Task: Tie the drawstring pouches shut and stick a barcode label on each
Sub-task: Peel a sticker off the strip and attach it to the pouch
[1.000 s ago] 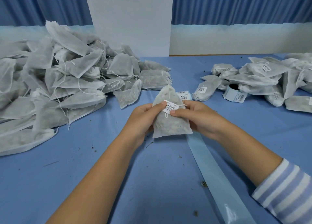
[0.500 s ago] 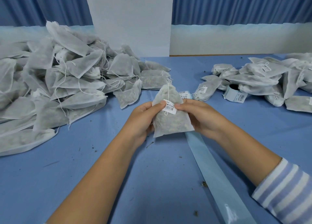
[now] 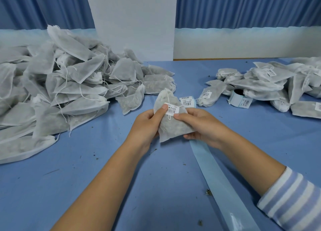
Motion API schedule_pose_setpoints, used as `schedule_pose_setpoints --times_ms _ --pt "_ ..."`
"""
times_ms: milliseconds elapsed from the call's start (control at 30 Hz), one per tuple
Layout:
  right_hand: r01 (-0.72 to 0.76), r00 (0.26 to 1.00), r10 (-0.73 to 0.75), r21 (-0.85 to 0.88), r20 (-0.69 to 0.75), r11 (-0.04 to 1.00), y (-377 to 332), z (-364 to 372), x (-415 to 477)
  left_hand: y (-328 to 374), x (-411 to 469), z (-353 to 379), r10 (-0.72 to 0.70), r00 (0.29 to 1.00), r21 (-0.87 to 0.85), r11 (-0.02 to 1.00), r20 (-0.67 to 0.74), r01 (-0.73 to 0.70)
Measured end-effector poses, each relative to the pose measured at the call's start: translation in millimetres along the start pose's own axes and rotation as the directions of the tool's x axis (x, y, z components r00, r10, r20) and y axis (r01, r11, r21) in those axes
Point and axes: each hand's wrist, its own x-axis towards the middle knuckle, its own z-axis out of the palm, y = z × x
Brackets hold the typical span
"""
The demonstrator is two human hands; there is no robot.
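A white mesh drawstring pouch (image 3: 171,124) filled with dried matter is held above the blue table, mouth gathered at the top. A barcode label (image 3: 172,109) lies across its upper front over the string. My left hand (image 3: 147,124) grips the pouch's left side, thumb pressing the label's left end. My right hand (image 3: 202,124) holds the right side, thumb tip at the label's lower right corner, fingers curled under the pouch.
A big heap of unlabelled pouches (image 3: 57,91) fills the left. Labelled pouches (image 3: 264,84) lie at the right with a label roll (image 3: 238,98). A label strip end (image 3: 187,101) sits behind the pouch; blue backing tape (image 3: 218,183) runs toward me.
The label has gone from being held just off the pouch to lying flat on it. Both thumbs have slid along it, and the pouch has tilted slightly.
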Motion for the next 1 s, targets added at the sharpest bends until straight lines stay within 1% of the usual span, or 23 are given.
schedule_pose_setpoints --times_ms 100,167,233,300,333,367,400,433,500,533,567,600,700,767,833,900,1000 --pt "0.023 0.999 -0.021 0.037 -0.047 0.999 -2 -2 -1 -2 2 -1 -0.012 0.997 -0.007 1.000 -0.081 0.011" --pt "0.095 0.994 -0.094 0.031 -0.049 0.995 -3 -2 -1 -2 4 -2 -0.045 0.994 -0.031 0.999 -0.101 0.042" --pt "0.157 0.988 -0.157 0.003 -0.005 0.988 -4 -1 -2 1 4 -3 -0.104 0.994 -0.084 0.991 -0.043 0.101" --pt "0.163 0.986 -0.163 -0.024 0.023 0.986 -3 -2 -3 4 1 -2 -0.159 0.987 -0.155 0.975 0.025 0.161" --pt "0.160 0.987 -0.159 -0.029 0.011 0.987 -2 -2 -3 5 0 -2 -0.172 0.984 -0.179 0.968 0.042 0.177" --pt "0.168 0.985 -0.169 -0.014 -0.030 0.986 -2 -2 -2 6 0 -3 -0.184 0.982 -0.197 0.962 0.040 0.188" --pt "0.205 0.974 -0.201 0.029 -0.106 0.978 -2 -3 -1 6 1 -5 -0.199 0.980 -0.211 0.957 0.022 0.199" --pt "0.274 0.942 -0.250 0.082 -0.223 0.958 -4 -4 1 6 1 -6 -0.215 0.977 -0.225 0.951 0.000 0.210" --pt "0.442 0.820 -0.338 0.135 -0.462 0.887 -8 -11 4 7 2 -10 -0.233 0.972 -0.247 0.943 -0.017 0.222" --pt "0.497 0.778 -0.365 0.144 -0.511 0.856 -10 -16 4 7 3 -10 -0.236 0.972 -0.250 0.942 -0.015 0.225" --pt "0.520 0.767 -0.383 0.149 -0.514 0.841 -11 -20 4 7 3 -10 -0.239 0.971 -0.244 0.942 -0.010 0.229" --pt "0.506 0.782 -0.386 0.137 -0.490 0.851 -10 -22 4 6 3 -10 -0.239 0.971 -0.227 0.946 -0.005 0.232" --pt "0.370 0.863 -0.336 0.018 -0.377 0.929 -5 -18 7 4 4 -8 -0.232 0.973 -0.145 0.963 -0.005 0.229" --pt "0.325 0.893 -0.323 -0.047 -0.314 0.945 -2 -11 6 2 5 -7 -0.215 0.977 -0.098 0.972 -0.011 0.213" --pt "0.313 0.906 -0.332 -0.112 -0.262 0.943 -1 -6 6 2 5 -6 -0.202 0.979 -0.085 0.976 -0.017 0.200" --pt "0.327 0.893 -0.377 -0.220 -0.245 0.919 -2 -3 6 3 6 -6 -0.201 0.979 -0.091 0.976 -0.023 0.198" --pt "0.352 0.818 -0.494 -0.423 -0.296 0.835 -2 4 8 7 8 -7 -0.208 0.977 -0.107 0.973 -0.040 0.203"
